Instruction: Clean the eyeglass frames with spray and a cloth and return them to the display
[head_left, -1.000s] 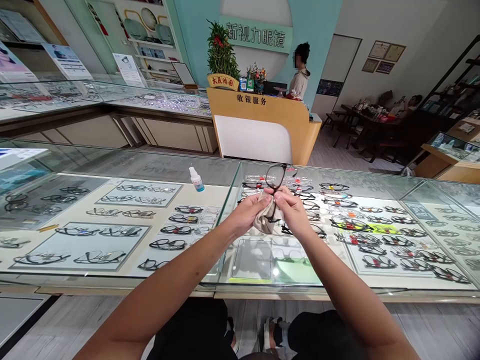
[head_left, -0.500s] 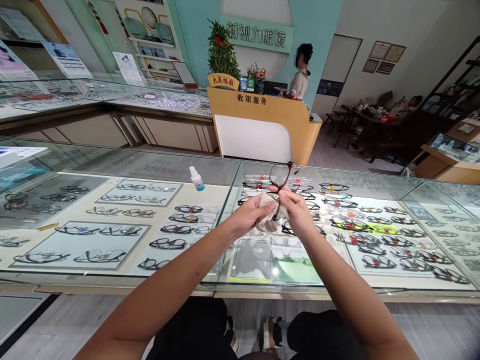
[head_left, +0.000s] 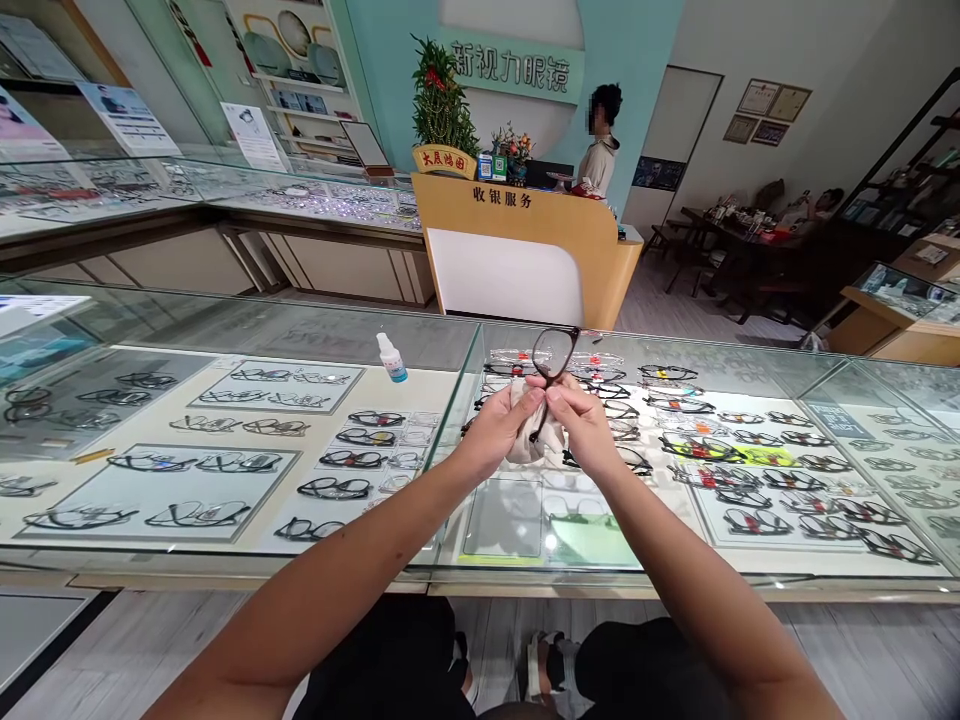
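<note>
Above the glass counter, a pair of dark-framed eyeglasses [head_left: 553,354] is held upright on its side, one lens sticking up past my fingers. My right hand [head_left: 589,425] pinches the frame near its middle. A pale, crumpled cloth [head_left: 534,447] hangs below the fingers, gripped by my left hand [head_left: 495,428]. Both thumbs are close together at the frame. The cloth and fingers hide the lower lens, and a dark end of the frame shows in front of the cloth. To the left, a small white spray bottle [head_left: 391,358] with blue liquid stands on the counter.
The glass display counter [head_left: 300,560] runs across in front of me, with many eyeglasses [head_left: 354,459] laid out inside. Beyond it is a wooden reception desk [head_left: 611,250] with a person [head_left: 598,150] behind it. More showcases [head_left: 315,225] line the left side.
My left hand has shifted slightly right and closer to the right hand, bringing the thumbs together. The eyeglasses have turned a little and moved slightly left.
</note>
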